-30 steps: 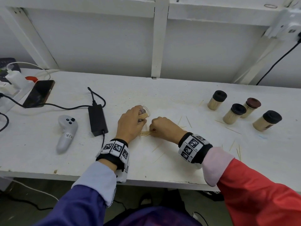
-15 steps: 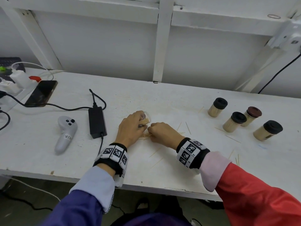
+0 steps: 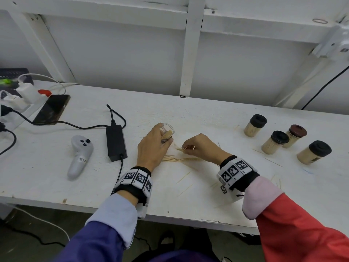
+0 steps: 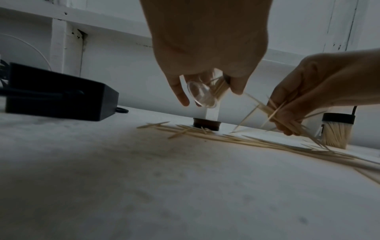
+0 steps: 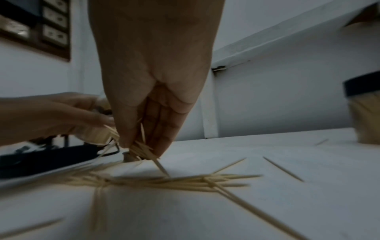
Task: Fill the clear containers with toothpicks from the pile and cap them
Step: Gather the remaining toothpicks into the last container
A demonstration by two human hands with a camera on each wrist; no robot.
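My left hand [image 3: 154, 146] grips a clear container [image 3: 167, 131] tilted above the table, its mouth toward the right, partly filled with toothpicks [image 4: 220, 85]. Just to its right, my right hand [image 3: 198, 146] pinches a small bunch of toothpicks [image 5: 141, 150] lifted off the pile [image 3: 179, 159]. The pile [image 5: 174, 181] lies flat on the white table [image 3: 170, 201] between and below both hands. A dark brown cap [image 4: 206, 126] sits on the table behind the pile.
Several capped, filled containers [image 3: 275, 142] stand at the right. A black power brick [image 3: 115, 141] with its cable, a grey controller [image 3: 80, 156] and a phone [image 3: 52, 109] lie to the left. Loose toothpicks [image 3: 184, 176] are scattered near the front edge.
My right hand has risen off the pile with a bunch of toothpicks and drawn slightly right. My left hand still holds the tilted container.
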